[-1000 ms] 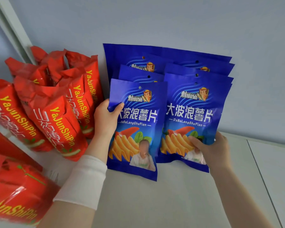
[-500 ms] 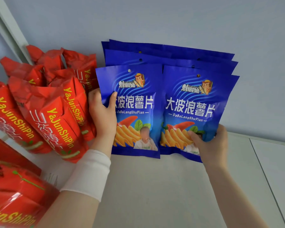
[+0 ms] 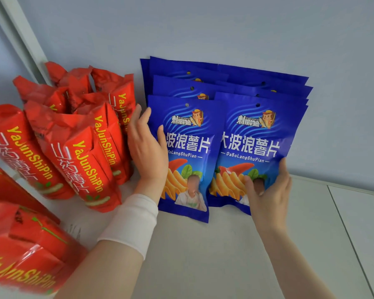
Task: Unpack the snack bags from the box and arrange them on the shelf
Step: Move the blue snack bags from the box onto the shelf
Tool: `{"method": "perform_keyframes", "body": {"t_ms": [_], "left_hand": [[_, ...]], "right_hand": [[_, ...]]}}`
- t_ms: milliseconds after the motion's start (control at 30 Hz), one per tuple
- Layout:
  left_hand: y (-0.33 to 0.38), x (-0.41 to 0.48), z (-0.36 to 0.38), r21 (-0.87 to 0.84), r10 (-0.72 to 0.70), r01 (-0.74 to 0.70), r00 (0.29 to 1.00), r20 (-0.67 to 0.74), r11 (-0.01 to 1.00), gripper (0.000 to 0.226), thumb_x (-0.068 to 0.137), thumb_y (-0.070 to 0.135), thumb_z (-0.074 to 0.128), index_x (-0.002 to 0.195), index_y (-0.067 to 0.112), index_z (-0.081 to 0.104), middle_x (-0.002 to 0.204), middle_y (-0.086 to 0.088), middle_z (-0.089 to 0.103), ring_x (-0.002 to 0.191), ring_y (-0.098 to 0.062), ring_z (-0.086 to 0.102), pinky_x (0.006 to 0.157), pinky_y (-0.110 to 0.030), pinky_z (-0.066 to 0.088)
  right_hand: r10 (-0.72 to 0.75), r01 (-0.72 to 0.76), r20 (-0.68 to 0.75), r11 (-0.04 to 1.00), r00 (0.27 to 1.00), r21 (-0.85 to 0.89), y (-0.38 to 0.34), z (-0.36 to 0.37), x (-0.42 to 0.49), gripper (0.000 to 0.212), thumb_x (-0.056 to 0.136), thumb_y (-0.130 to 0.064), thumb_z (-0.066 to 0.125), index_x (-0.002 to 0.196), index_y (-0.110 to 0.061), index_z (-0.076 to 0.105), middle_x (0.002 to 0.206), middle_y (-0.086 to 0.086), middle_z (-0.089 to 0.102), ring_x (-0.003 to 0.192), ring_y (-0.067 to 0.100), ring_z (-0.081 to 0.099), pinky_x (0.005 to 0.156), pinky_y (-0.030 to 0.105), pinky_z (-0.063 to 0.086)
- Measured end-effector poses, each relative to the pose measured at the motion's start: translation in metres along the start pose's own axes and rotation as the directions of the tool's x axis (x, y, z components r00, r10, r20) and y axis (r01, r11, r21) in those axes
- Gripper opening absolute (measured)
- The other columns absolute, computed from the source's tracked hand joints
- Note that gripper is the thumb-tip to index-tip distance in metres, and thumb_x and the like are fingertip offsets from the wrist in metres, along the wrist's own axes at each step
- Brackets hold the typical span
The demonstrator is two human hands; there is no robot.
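Note:
Two rows of blue snack bags lean upright against the wall on the white shelf (image 3: 225, 255). The front left blue bag (image 3: 190, 152) has my left hand (image 3: 147, 152) on its left edge, fingers spread, thumb lying on the bag's face. My right hand (image 3: 268, 190) grips the lower right corner of the front right blue bag (image 3: 255, 143), thumb on the front and fingers behind. More blue bags (image 3: 225, 80) stand behind these two, only their tops showing.
Several red snack bags (image 3: 80, 152) stand in a cluster on the left, close to my left hand. More red bags (image 3: 24, 251) lie at the bottom left. A white upright post (image 3: 24, 39) runs along the wall at the left. A shelf seam (image 3: 350, 240) runs at the right.
The front left blue bag has slid down to stand level with the right one. My left hand has loosened from a grip to spread fingers on its edge. My right hand keeps its hold.

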State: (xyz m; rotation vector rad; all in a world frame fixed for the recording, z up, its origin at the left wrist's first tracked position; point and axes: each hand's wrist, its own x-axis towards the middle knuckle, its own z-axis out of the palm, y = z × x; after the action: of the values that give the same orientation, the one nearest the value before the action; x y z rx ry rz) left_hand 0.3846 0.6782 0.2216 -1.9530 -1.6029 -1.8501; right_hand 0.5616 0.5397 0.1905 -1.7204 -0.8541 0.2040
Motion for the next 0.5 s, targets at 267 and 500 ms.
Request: {"method": "perform_keyframes", "body": {"t_ms": [267, 500], "left_hand": [[0.016, 0.001, -0.014, 0.171, 0.091, -0.115, 0.985, 0.146, 0.978, 0.028, 0.085, 0.006, 0.058, 0.113, 0.006, 0.061, 0.127, -0.013, 0.057, 0.118, -0.030, 0.054, 0.094, -0.037, 0.045], [0.056, -0.036, -0.074, 0.347, 0.193, -0.436, 0.809, 0.555, 0.830, 0.032, 0.075, 0.017, 0.071, 0.107, 0.012, 0.065, 0.103, -0.008, 0.068, 0.105, -0.026, 0.063, 0.080, -0.035, 0.051]], "right_hand": [[-0.191, 0.178, -0.019, 0.944, 0.981, -0.278, 0.002, 0.002, -0.007, 0.080, 0.083, -0.024, 0.068, 0.146, -0.007, 0.022, 0.153, 0.024, 0.014, 0.141, 0.037, 0.015, 0.111, 0.052, 0.025], [-0.442, 0.576, 0.369, 0.652, 0.817, -0.493, -0.032, -0.012, -0.043, 0.058, 0.079, -0.025, 0.070, 0.128, -0.001, 0.049, 0.136, 0.022, 0.050, 0.128, 0.041, 0.044, 0.101, 0.055, 0.038]]}}
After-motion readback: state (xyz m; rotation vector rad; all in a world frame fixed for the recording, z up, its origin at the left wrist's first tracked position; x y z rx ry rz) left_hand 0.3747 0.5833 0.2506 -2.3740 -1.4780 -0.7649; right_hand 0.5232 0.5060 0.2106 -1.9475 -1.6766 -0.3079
